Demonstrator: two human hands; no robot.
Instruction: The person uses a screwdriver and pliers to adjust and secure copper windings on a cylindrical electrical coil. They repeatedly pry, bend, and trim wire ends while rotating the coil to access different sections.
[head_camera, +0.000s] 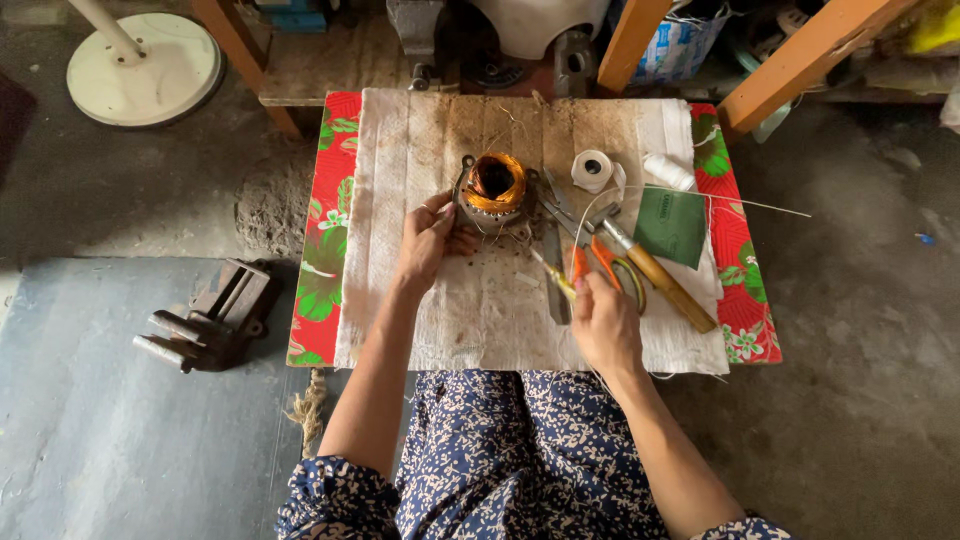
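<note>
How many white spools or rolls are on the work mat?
2: a tape roll right of the copper-wound stator, and a thread spool further right. Others may be hidden.

Both forearms reach up from the lower centre of the frame, bare below rolled sleeves. The left hand (428, 240) lies left of centre, fingers curled loosely with the thumb pointing toward the upper right. The right hand (603, 322) sits lower, right of centre, fingers pinched together at its upper left.
</note>
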